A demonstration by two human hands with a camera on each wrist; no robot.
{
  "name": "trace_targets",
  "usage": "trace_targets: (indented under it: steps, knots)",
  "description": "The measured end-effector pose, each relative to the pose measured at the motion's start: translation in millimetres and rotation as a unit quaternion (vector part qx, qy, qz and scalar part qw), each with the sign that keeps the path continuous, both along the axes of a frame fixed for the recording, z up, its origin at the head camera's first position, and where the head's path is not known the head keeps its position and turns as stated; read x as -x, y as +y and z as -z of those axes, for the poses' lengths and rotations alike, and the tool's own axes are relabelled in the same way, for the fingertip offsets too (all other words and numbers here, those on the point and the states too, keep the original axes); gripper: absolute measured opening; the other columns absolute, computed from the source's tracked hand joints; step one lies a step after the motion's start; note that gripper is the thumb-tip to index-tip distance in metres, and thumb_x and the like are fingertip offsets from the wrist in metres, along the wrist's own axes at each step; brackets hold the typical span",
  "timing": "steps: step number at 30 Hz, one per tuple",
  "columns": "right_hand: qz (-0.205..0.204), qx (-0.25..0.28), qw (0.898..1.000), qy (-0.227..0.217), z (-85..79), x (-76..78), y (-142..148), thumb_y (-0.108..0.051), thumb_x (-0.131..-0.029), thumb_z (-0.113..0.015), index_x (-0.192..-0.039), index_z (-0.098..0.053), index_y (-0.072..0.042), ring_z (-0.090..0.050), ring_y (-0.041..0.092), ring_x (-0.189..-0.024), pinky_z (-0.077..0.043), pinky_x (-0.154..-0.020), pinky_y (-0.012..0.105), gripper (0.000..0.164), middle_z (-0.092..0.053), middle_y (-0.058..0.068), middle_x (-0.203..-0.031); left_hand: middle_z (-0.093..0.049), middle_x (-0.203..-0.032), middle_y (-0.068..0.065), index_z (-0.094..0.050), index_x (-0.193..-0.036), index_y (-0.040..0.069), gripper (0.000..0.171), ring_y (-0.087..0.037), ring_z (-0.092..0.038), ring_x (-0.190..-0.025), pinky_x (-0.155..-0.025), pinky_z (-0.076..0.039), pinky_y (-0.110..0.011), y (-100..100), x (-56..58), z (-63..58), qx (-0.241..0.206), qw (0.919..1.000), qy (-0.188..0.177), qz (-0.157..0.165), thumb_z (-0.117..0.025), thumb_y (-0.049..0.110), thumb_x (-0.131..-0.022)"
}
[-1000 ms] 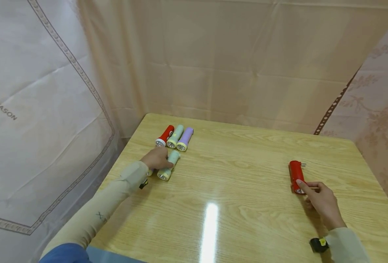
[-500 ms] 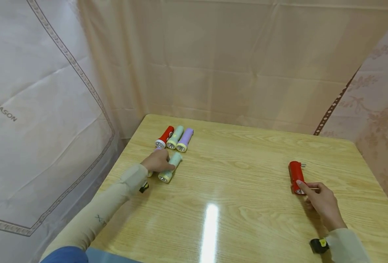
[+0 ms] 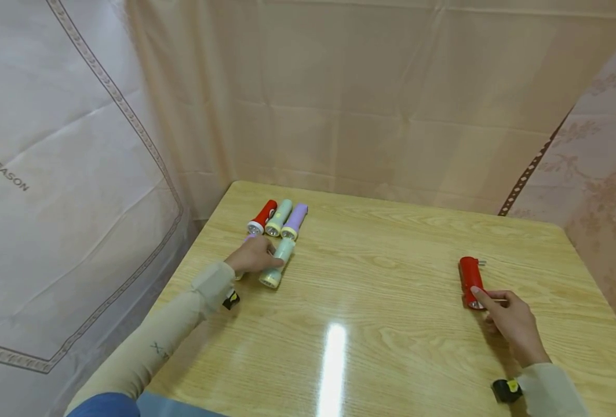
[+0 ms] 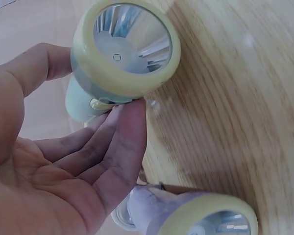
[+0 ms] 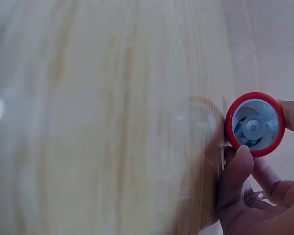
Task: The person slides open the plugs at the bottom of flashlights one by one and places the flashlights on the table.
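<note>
In the head view my left hand [image 3: 252, 255] holds a mint-green flashlight [image 3: 284, 253] with a pale yellow rim, at the left of the table. The left wrist view shows the thumb on one side of this flashlight's head [image 4: 108, 83] and fingers on the other. Beside it lies a purple flashlight [image 4: 186, 210], mostly covered by the left hand in the head view. Towards the right side my right hand [image 3: 513, 321] pinches the lens end of a red flashlight [image 3: 469, 275]. Metal prongs stick out at that flashlight's far end; its round lens [image 5: 255, 125] faces the right wrist camera.
Behind the left hand lie a red flashlight [image 3: 263, 215] with a white rim, a mint-green flashlight [image 3: 280, 215] and a purple flashlight [image 3: 295, 218], side by side. Cloth curtains [image 3: 370, 98] surround the wooden table [image 3: 381, 260] at the back and sides.
My left hand has shifted the mint-green flashlight a little to the right, and its lens now shows less in the head view. The right hand and its red flashlight have stayed in place.
</note>
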State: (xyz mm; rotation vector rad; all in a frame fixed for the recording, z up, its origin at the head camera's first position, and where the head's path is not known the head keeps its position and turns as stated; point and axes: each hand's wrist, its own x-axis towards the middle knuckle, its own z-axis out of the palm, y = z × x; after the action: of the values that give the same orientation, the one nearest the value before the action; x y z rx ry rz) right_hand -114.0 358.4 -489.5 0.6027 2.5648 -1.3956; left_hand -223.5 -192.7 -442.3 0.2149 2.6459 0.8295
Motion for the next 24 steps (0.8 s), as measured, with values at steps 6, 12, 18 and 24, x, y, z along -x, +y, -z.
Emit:
trace_targets:
  steps: [6,12,18,24]
  knots:
    - [-0.009,-0.006,1.0,0.004,-0.1,-0.5,0,-0.071,-0.094,-0.056,-0.145,-0.04,0.005,-0.063,0.019,-0.069,-0.057,-0.059,0.033,0.093,-0.064,0.008,-0.093,-0.07,-0.089,-0.005,-0.072,-0.1,-0.001,0.034,-0.018,-0.058,-0.077,-0.064,-0.05,-0.028,5,-3.3,2.0,-0.026,0.9996,0.008,-0.008,-0.083,0.029,-0.087]
    - [-0.011,-0.004,1.0,-0.002,-0.9,0.4,1,-0.071,-0.093,-0.056,-0.146,-0.039,0.006,-0.063,0.019,-0.07,-0.058,-0.06,0.033,0.095,-0.064,0.008,-0.096,-0.07,-0.089,-0.006,-0.072,-0.099,-0.002,0.034,-0.016,-0.059,-0.077,-0.064,-0.051,-0.027,10,-5.8,2.8,-0.019,0.9997,0.017,-0.001,-0.082,0.028,-0.089]
    - [-0.016,-0.001,1.0,-0.013,-4.6,1.4,3,-0.073,-0.093,-0.054,-0.147,-0.037,0.007,-0.064,0.019,-0.073,-0.057,-0.062,0.033,0.098,-0.064,0.009,-0.097,-0.069,-0.093,-0.008,-0.071,-0.103,-0.005,0.038,-0.016,-0.062,-0.079,-0.068,-0.053,-0.028,15,-7.2,5.5,-0.004,0.999,0.042,0.017,-0.082,0.028,-0.089]
    - [-0.025,0.002,1.0,-0.015,-5.0,1.7,4,-0.072,-0.093,-0.055,-0.148,-0.035,0.007,-0.065,0.019,-0.074,-0.059,-0.063,0.033,0.099,-0.064,0.01,-0.1,-0.071,-0.096,-0.009,-0.071,-0.106,-0.005,0.04,-0.016,-0.064,-0.08,-0.07,-0.055,-0.028,20,-7.5,9.5,-0.002,0.9982,0.055,0.024,-0.082,0.029,-0.088]
